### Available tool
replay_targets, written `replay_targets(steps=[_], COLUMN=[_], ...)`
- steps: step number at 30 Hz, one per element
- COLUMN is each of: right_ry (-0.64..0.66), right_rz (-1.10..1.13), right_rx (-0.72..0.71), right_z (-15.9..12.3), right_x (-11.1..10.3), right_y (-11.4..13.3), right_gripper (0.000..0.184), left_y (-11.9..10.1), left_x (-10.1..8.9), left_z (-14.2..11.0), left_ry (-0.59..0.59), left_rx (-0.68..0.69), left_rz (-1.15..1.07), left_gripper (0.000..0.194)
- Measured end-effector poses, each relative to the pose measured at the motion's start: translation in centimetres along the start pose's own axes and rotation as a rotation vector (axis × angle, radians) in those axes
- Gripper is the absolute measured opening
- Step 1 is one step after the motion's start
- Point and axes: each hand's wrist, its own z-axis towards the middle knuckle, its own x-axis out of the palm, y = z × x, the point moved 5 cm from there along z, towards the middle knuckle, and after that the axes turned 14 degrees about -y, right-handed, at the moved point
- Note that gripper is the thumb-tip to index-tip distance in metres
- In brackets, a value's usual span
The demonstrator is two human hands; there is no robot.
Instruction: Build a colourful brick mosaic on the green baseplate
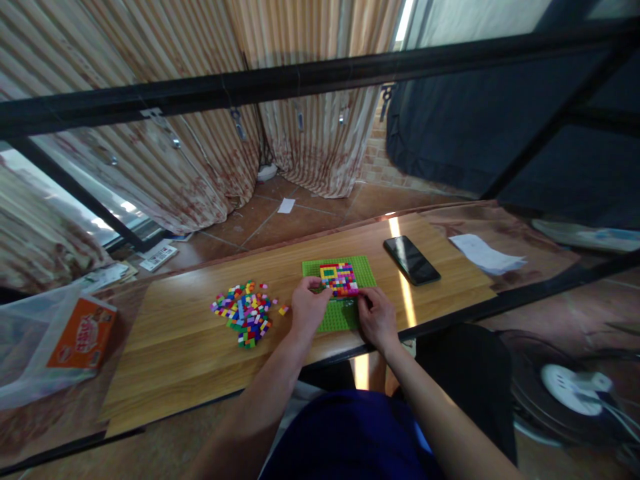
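A green baseplate [363, 270] lies on the wooden table [190, 353], with a patch of small coloured bricks [339, 278] built on its middle. My left hand [309, 307] rests at the plate's left edge, fingers curled in a pinch beside the brick patch; what it holds is too small to make out. My right hand [376, 317] sits on the plate's near right part, fingers bent and pressed down just below the patch. A loose pile of coloured bricks [245, 312] lies to the left of my left hand.
A black phone [411, 260] lies right of the plate. White paper [485, 253] sits further right. A plastic bag with an orange packet [83, 333] rests at the far left. A black bar [300, 80] crosses overhead. A fan [575, 390] stands on the floor at the right.
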Motion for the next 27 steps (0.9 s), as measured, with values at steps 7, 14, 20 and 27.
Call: replay_targets(steps=[7,14,20,27], right_ry=[-0.003,-0.01,-0.021,-0.03], right_rz=[0.003,-0.021,-0.019,-0.02], right_rx=[-0.005,0.001,0.005,-0.015], right_z=[0.0,0.0,0.0,0.0], right_x=[0.1,0.1,0.0,-0.2], right_y=[-0.1,-0.1,-0.1,0.0], right_gripper=[0.021,0.022,0.022,0.022], left_y=[0.8,1.0,0.8,2.4], left_x=[0.7,1.3,-2.1,-9.3], left_z=[0.3,0.0,0.3,1.3], left_ry=[0.048,0.051,0.008,0.027], left_rx=[-0.168,-0.172,-0.054,0.208], left_rz=[-0.165,-0.211,-0.217,0.132], left_gripper=[0.026,0.023,0.023,0.023])
